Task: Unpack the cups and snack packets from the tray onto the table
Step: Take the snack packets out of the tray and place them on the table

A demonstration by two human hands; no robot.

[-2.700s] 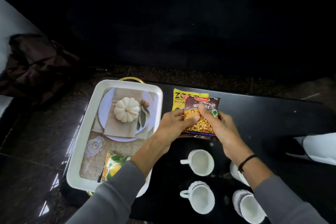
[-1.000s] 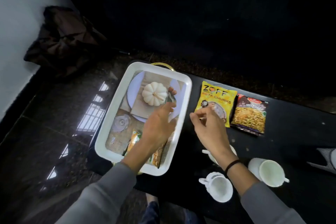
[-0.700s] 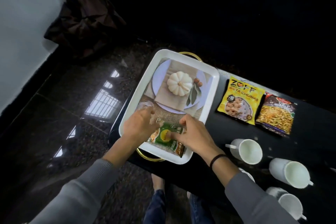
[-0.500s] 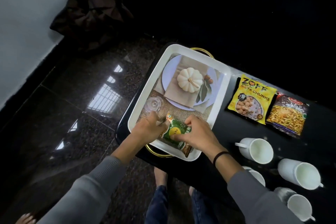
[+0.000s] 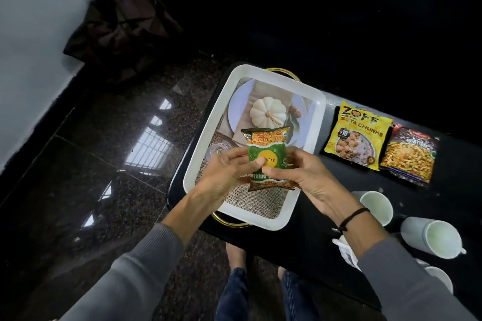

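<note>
Black counter (image 5: pixel 300 242) below, and both hands are clamped on the green packet (image 5: pixel 267 156), left hand (image 5: pixel 224 172) and right hand (image 5: pixel 300 174) pinching its lower half, held upright above the white tray (image 5: pixel 317 122). Best carry it level rightward, beside the yellow "ZOFF SOYA CHUNKS" packet (image 5: pixel 357 135) and the "MIXTURE" packet (image 5: pixel 409 156), short of the cups (image 5: pixel 375 207).

Both grey-sleeved arms reach forward, meeting in front. The left hand (image 5: pixel 226 170) and right hand (image 5: pixel 300 173) each curl thumb and fingers in a closed grip on one green snack packet (image 5: pixel 267 156) between them. A black band circles the right wrist.
</note>
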